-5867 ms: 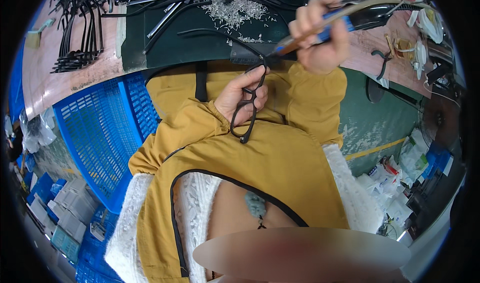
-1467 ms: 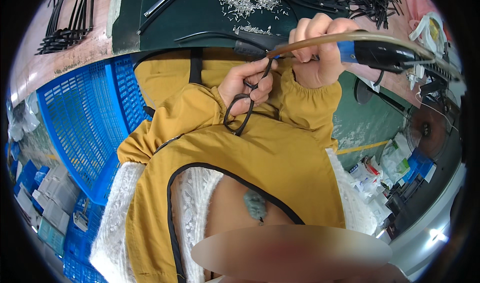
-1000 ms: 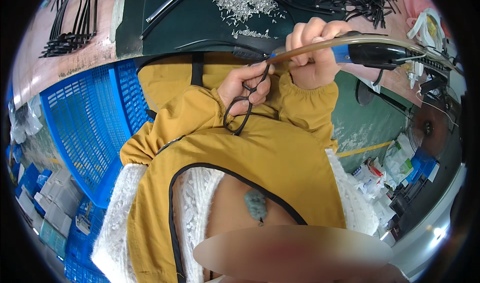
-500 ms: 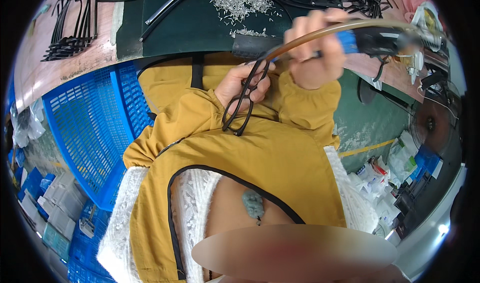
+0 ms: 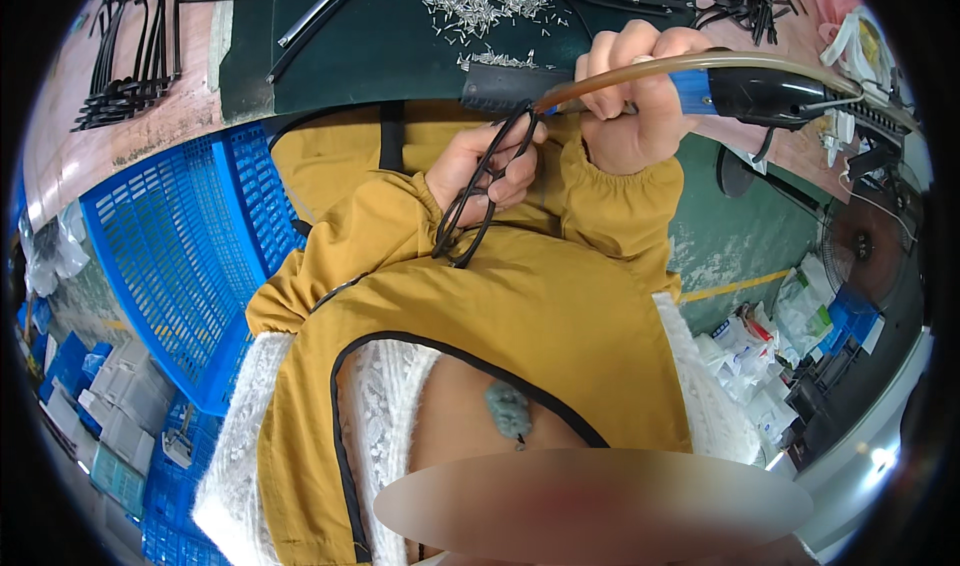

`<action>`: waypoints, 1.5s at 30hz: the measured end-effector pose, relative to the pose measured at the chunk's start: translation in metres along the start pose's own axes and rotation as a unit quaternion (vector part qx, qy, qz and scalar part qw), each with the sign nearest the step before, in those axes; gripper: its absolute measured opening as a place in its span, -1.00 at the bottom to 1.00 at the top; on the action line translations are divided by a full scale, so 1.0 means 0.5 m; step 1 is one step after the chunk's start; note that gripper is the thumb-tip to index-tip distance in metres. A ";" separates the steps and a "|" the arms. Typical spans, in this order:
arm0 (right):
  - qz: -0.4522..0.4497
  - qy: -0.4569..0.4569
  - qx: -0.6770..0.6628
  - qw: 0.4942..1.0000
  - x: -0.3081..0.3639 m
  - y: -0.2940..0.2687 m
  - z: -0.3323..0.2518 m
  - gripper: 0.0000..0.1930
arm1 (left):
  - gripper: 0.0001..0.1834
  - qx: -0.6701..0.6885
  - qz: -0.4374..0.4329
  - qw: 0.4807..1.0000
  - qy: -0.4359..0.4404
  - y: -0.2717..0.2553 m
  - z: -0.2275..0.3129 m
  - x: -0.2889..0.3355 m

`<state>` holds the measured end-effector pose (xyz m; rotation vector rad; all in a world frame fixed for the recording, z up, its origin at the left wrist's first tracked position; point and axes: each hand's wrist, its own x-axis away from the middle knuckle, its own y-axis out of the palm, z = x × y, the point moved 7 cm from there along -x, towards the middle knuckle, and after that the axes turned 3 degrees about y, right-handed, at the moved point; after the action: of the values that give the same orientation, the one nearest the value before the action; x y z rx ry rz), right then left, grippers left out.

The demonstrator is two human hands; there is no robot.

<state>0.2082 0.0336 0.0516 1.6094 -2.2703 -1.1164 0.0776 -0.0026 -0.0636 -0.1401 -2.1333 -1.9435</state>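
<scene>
A black eyeglass frame [image 5: 464,228] hangs from my left hand [image 5: 482,171], whose fingers are closed round it near the table's front edge. My right hand [image 5: 640,101] grips an electric screwdriver [image 5: 765,94] with a black body and a blue collar. A curved brownish tube [image 5: 690,63] runs along the screwdriver toward its tip. That tip lies close to the upper end of the eyeglass frame, just above my left fingers; I cannot tell whether they touch. A dark block [image 5: 510,88] stands right behind them at the table edge.
Small silvery screws [image 5: 485,1] are heaped on the dark green mat [image 5: 345,66]. Black temple arms [image 5: 125,96] lie at the far left, and more black parts [image 5: 745,1] at the far right. A blue crate [image 5: 165,256] stands below the table's left side. At right is a fan [image 5: 860,246].
My right hand and the screwdriver have steadied after a blur, with the screwdriver slightly lower. The eyeglass frame has turned a little and swung slightly left in my left hand.
</scene>
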 end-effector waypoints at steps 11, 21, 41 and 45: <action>-0.028 -0.009 0.018 0.999 0.000 0.008 0.002 -0.75 | -0.71 -0.010 0.023 1.000 -0.010 -0.012 0.000 0.000; -0.030 0.019 0.033 0.999 -0.013 0.012 -0.008 -0.77 | -0.77 -0.034 -0.003 0.999 -0.003 -0.010 0.002 0.001; -0.057 0.070 -0.062 0.994 -0.014 -0.094 -0.053 -0.15 | -0.33 -0.092 0.010 0.996 0.016 0.028 0.002 0.002; -0.008 0.019 -0.029 0.999 -0.004 -0.120 -0.046 -0.09 | -0.38 -0.176 0.155 0.972 0.008 0.004 0.003 0.001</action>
<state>0.2662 0.0152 0.0303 1.6158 -2.1843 -1.1337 0.0775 -0.0010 -0.0617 -0.4880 -1.6178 -2.0953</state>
